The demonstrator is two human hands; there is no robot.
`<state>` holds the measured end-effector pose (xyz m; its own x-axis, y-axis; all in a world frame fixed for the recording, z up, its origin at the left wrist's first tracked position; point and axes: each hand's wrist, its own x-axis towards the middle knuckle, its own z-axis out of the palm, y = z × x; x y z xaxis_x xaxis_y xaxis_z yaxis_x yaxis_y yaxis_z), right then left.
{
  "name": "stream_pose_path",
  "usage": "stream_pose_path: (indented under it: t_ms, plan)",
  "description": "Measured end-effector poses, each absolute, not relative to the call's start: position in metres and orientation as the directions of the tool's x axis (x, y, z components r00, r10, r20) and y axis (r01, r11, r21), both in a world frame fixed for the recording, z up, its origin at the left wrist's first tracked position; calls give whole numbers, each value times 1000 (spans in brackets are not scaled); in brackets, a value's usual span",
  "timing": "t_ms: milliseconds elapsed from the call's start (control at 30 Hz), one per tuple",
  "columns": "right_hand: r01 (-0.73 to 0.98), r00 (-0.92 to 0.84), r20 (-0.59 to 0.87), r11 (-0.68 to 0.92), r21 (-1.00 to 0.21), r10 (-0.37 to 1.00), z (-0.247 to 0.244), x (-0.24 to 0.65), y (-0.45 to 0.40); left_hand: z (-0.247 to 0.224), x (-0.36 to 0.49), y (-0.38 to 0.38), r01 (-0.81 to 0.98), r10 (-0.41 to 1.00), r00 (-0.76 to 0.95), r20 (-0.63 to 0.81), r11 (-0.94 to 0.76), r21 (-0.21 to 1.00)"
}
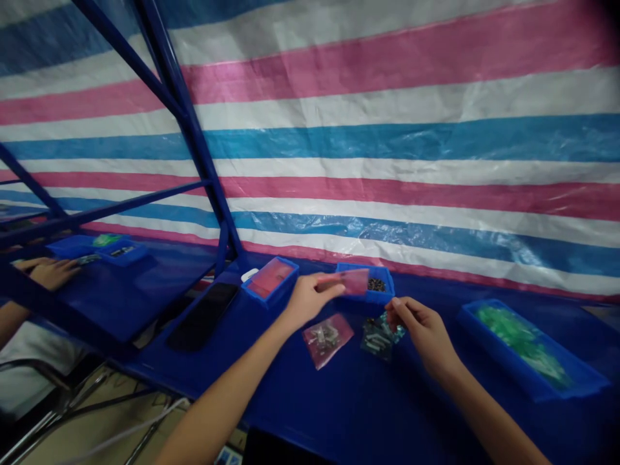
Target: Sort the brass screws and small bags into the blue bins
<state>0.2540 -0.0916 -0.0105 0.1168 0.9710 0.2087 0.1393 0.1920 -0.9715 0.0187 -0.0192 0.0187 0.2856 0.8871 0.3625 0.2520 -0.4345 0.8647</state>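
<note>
My left hand (310, 298) grips a flat pink plastic bag (352, 283), held over a blue bin (387, 296) with small dark metal parts at its right end. My right hand (420, 326) is closed in a pinch just in front of that bin; what its fingertips hold, if anything, I cannot make out. Below and left of those fingertips lies a clear bag of small parts (378, 341), with greenish shiny plastic beside it. On the table between my forearms rests a pink bag with metal pieces inside (328, 337).
Left of my hands stands a blue bin of pink bags (271, 279), beside a black phone (203, 316). A long blue bin with green bags (526, 345) is at right. Past a blue metal frame (194, 142), another person's hand (52, 274) works near blue bins. Striped sheeting hangs behind.
</note>
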Motion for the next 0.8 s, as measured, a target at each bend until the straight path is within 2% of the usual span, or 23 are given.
stream_pose_path:
  t_ms: [100,133,200,267,333,400,567,800]
  plan:
    - [118,134,201,186,-975,970,-9,255,-92,42,-30,-13,423,815,-27,579,-515,745]
    - [121,127,202,187,-975,971,-8,255,-92,47,-49,-11,517,760,-72,646,-526,676]
    - [136,99,208,194,-972,973,-5,254,-94,47,-85,-6,720,678,8,735,-514,467]
    - [154,72,210,197,-968,975,-3,252,-96,34,-110,-2,824,708,143,692,-472,312]
    - [170,50,201,190,-967,978,-2,250,-97,13,-123,0,864,808,280,518,-447,230]
    - [189,27,187,178,-966,982,-2,249,-97,-6,-127,-1,905,875,286,391,-380,189]
    - [221,-8,189,186,-957,982,0,251,-97,-14,-125,-7,896,834,390,390,-441,48]
    - [271,-5,188,182,-945,982,-2,255,-96,12,-131,1,872,822,441,361,-488,47]
